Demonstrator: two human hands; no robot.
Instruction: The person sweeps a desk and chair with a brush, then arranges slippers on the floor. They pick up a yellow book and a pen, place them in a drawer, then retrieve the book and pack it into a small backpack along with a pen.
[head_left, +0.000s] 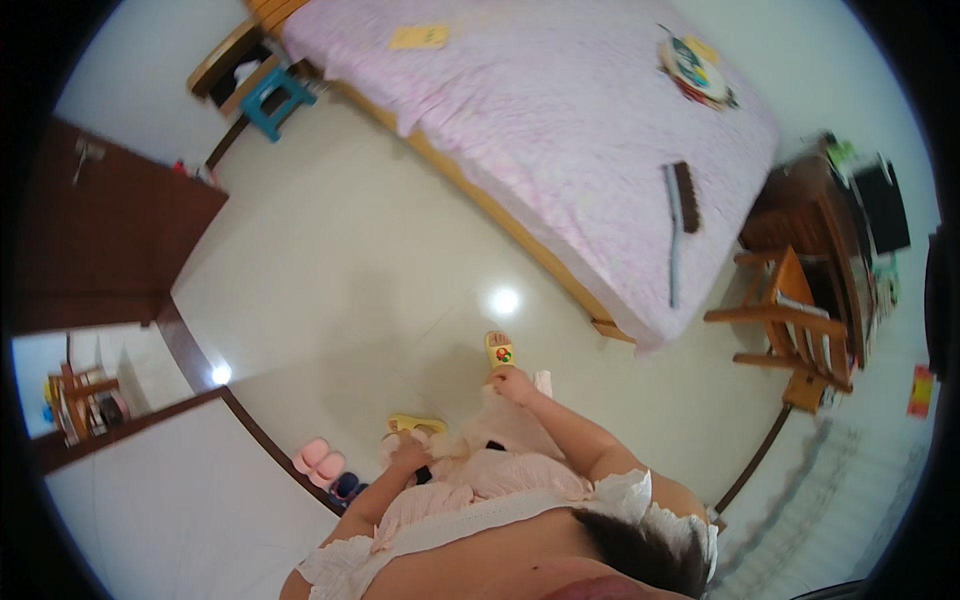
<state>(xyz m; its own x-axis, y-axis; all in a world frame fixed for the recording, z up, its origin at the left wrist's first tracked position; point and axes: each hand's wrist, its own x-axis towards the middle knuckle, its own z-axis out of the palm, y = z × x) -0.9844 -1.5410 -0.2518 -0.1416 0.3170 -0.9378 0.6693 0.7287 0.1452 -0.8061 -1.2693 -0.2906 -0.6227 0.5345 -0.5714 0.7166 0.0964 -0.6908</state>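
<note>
My left hand (411, 452) hangs low in front of me, above a yellow slipper (416, 423). Whitish fabric shows around its fingers, too blurred to tell whether they grip it. Farther forward, my right hand (514, 385) has its fingers closed on pale fabric (517, 424), which runs back toward my waist. Whether this is the skirt of my pink dress (517, 474) or a separate cloth, I cannot tell. A second yellow slipper (499, 349) with a red and green decoration is on my foot just beyond that hand.
A bed (517, 142) with a pink sheet carries a long-handled bed brush (681, 225). At right are a wooden chair (795, 322) and a desk (795, 202). A teal stool (274, 101), brown door (112, 225) and pink slippers (320, 463) are at left.
</note>
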